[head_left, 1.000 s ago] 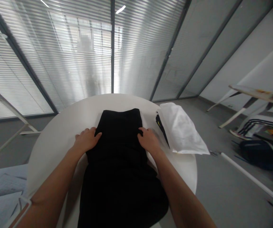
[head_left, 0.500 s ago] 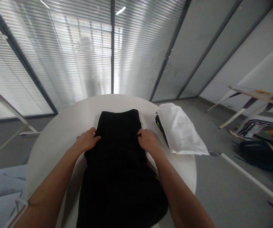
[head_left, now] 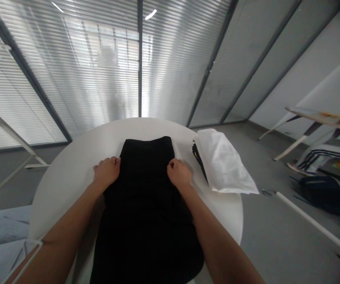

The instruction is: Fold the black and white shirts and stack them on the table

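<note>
A black cloth garment lies lengthwise over the round white table, its far end narrower and its near part running below the frame. My left hand is closed at its left edge, fingers curled and thumb against the cloth. On the opposite edge my right hand is also closed, thumb and fingertips pinching the fabric. The exact kind of garment cannot be made out. To the right of my right hand rests a white bag, with folded black cloth showing at its left side.
Beyond the table stands a glass wall with blinds. A white metal frame is at the left, and pale panels lie low beside it. Another table, a dark bag and a white pole are on the right.
My left hand's thumb has drawn in, and its fingers have closed at the garment's edge. My right hand has shifted slightly left and inward. The garment has barely moved.
</note>
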The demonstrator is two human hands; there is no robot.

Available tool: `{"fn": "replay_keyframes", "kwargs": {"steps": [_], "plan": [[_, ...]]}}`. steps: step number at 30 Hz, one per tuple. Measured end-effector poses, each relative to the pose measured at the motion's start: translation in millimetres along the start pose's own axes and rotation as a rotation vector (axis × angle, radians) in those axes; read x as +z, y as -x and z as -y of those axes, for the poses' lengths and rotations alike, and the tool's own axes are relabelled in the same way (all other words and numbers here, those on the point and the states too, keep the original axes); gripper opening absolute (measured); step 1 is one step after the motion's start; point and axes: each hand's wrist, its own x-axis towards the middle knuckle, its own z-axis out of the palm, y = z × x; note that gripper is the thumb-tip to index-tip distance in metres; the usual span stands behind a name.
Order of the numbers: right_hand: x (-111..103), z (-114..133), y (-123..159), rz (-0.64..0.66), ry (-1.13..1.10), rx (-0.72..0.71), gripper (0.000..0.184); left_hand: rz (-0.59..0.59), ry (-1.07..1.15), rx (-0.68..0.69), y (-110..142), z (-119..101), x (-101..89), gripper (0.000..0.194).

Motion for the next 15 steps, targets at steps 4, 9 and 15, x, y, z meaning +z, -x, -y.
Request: {"fn": "replay_keyframes", "kwargs": {"steps": [4,9,15], "plan": [[2.9,-0.4,-3.1,-0.049,-0.044,0.031,0.025,-0.049,-0.006,0.015,-5.8,1.2,7.0,0.056],[5.8,-2.7,-5.1,-0.099,-0.094,0.048,0.036,-0.044,0.053,0.001,-13.2,5.3,10.6,0.056],[7.0,-5.9,-8.0,-0.078,-0.118,0.097,0.048,-0.020,0.096,-0.001,-16.5,7.7,11.5,0.055]]}}
